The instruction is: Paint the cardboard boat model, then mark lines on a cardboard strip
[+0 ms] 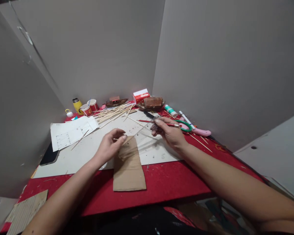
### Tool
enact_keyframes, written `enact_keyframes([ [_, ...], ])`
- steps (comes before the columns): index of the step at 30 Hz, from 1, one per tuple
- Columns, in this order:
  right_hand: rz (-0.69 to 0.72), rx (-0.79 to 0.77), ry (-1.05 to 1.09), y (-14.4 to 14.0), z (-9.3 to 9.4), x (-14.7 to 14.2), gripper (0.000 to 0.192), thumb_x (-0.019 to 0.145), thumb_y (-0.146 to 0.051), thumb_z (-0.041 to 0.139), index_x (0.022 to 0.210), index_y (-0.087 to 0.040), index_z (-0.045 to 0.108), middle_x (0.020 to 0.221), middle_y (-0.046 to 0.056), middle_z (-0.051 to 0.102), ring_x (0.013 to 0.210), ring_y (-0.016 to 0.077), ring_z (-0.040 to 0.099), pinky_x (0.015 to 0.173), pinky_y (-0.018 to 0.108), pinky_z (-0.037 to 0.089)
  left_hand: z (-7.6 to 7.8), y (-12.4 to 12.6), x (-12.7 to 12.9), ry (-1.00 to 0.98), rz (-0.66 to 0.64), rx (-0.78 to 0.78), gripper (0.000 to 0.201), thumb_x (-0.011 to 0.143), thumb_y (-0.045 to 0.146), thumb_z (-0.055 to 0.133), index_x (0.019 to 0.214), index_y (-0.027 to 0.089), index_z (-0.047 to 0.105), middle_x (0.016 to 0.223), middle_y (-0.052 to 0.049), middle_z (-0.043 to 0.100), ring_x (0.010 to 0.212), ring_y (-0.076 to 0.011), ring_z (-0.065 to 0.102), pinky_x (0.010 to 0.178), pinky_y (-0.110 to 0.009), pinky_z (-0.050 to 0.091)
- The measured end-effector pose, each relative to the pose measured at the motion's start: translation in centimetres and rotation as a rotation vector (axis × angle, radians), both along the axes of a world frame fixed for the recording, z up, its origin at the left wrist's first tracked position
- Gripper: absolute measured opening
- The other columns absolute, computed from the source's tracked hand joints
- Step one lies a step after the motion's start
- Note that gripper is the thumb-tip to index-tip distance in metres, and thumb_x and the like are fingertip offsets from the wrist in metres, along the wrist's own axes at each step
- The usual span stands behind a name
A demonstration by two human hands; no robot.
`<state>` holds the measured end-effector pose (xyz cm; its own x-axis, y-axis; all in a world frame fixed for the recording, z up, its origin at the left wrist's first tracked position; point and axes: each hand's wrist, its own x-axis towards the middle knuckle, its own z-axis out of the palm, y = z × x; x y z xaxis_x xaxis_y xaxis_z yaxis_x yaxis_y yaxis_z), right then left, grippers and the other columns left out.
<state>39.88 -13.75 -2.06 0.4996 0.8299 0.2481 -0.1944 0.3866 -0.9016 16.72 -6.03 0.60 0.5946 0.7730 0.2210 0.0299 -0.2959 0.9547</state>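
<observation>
My left hand [112, 145] is closed in a pinch above a brown cardboard piece [129, 176]. A short pale end of a thin stick [116, 139] shows at its fingers. My right hand [170, 132] is closed too, its fingertips around a thin greyish strip [143, 128] that slants down toward my left fingers. What the strip is, I cannot make out. A red pencil [144, 121] runs across at my right fingers; whether they grip it I cannot tell. The cardboard lies partly on a white sheet [88, 160] and partly on the red table cover [166, 179].
Many thin wooden sticks [115, 113] lie at the back, before two wooden model boats [116, 101]. Left are paper cups [86, 110], a yellow bottle [77, 106], a drawing [68, 133] and a phone [49, 155]. Green-handled scissors [186, 126] lie right. Grey panels enclose the table.
</observation>
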Motion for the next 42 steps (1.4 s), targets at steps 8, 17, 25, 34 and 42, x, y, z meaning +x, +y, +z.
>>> enact_keyframes([
  [8, 0.025, 0.016, -0.001, -0.9, 0.7, -0.3, 0.035, 0.066, -0.05, 0.084, 0.077, -0.02, 0.071, 0.065, 0.002, 0.073, 0.051, 0.013, 0.067, 0.049, 0.023, 0.056, 0.3, 0.9, 2.4, 0.034, -0.345, -0.212, 0.022, 0.08, 0.038, 0.074, 0.081, 0.017, 0.069, 0.075, -0.008, 0.072, 0.062, -0.0164, 0.063, 0.063, -0.028, 0.049],
  [17, -0.181, 0.027, -0.16, -0.8, 0.1, 1.0, 0.03, 0.081, -0.053, 0.073, 0.081, -0.023, 0.07, 0.068, 0.0, 0.072, 0.053, 0.0122, 0.067, 0.049, 0.023, 0.056, -2.0, 9.3, 0.4, -0.024, 0.159, -0.319, 0.028, 0.078, 0.041, 0.07, 0.082, 0.014, 0.064, 0.056, 0.001, 0.061, 0.044, -0.0096, 0.051, 0.046, -0.021, 0.041],
  [25, -0.2, -0.018, -0.566, -1.4, -0.5, 0.1, 0.03, 0.094, -0.045, 0.059, 0.081, -0.022, 0.07, 0.072, 0.003, 0.07, 0.059, 0.0152, 0.069, 0.056, 0.029, 0.059, -3.8, 11.2, -0.2, -0.032, 0.241, -0.373, 0.035, 0.083, 0.045, 0.062, 0.085, 0.011, 0.067, 0.057, -0.002, 0.061, 0.039, -0.0085, 0.045, 0.04, -0.022, 0.035],
  [34, -0.159, -0.013, -0.799, -2.2, -0.8, 0.6, 0.018, 0.096, -0.028, 0.057, 0.088, -0.022, 0.071, 0.075, 0.002, 0.073, 0.065, 0.015, 0.069, 0.061, 0.026, 0.058, -3.5, 10.4, -0.3, 0.026, 0.214, -0.439, 0.035, 0.058, 0.033, 0.082, 0.083, 0.014, 0.067, 0.057, 0.001, 0.064, 0.045, -0.0096, 0.054, 0.045, -0.02, 0.039],
  [42, -0.179, 0.02, -0.855, -2.5, -0.5, 0.4, 0.012, 0.094, -0.021, 0.059, 0.09, -0.021, 0.07, 0.077, 0.001, 0.073, 0.066, 0.0121, 0.07, 0.062, 0.021, 0.056, -1.9, 10.8, -0.7, 0.016, 0.257, -0.362, 0.051, 0.058, 0.029, 0.081, 0.103, 0.013, 0.065, 0.08, -0.007, 0.075, 0.061, -0.0147, 0.065, 0.057, -0.025, 0.046],
])
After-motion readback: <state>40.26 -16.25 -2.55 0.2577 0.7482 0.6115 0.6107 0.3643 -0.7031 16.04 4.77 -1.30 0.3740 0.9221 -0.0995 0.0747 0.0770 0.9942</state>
